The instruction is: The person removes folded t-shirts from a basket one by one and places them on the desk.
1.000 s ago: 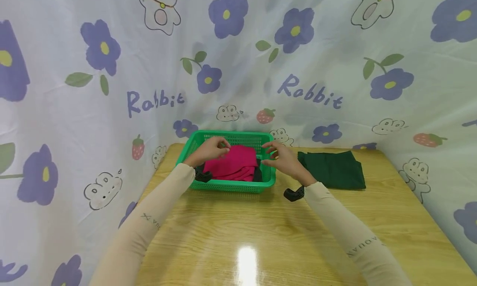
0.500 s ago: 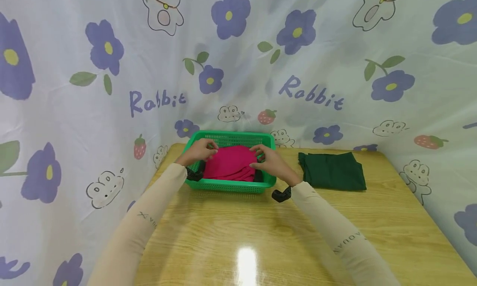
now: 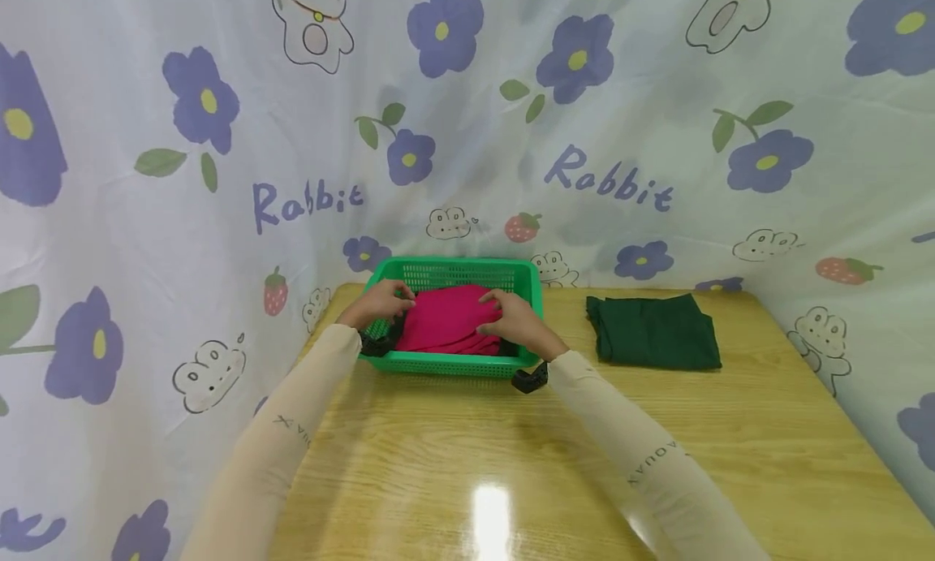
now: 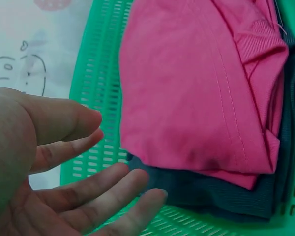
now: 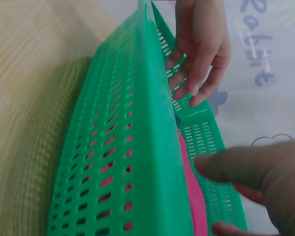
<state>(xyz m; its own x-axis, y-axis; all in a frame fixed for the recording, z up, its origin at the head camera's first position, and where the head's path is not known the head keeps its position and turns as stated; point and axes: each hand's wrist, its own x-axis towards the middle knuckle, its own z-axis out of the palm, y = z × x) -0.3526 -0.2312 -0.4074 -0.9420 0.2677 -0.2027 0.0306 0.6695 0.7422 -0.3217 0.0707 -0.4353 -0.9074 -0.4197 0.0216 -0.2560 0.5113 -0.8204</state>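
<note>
A pink folded garment (image 3: 445, 317) lies in the green plastic basket (image 3: 445, 364). Beneath it is a dark folded cloth (image 4: 211, 191). My left hand (image 3: 378, 303) hovers inside the basket's left end, fingers loosely bent and spread, a small gap from the cloth in the left wrist view. Over the basket's right part, my right hand (image 3: 517, 321) has thumb and fingers apart, close to the pink garment's right edge. Whether it touches the garment is hard to tell. In the right wrist view, the basket wall hides most of the pink cloth.
A dark green folded cloth (image 3: 653, 332) lies on the wooden table (image 3: 438, 455), to the right of the basket. Behind and to the left hangs a white curtain (image 3: 467, 106) with flowers and rabbits. Each wrist wears a black device (image 3: 529, 378).
My right hand has moved left from the basket's right rim to over the pink garment. My left hand has drawn left, away from the garment's top. The basket has stayed put.
</note>
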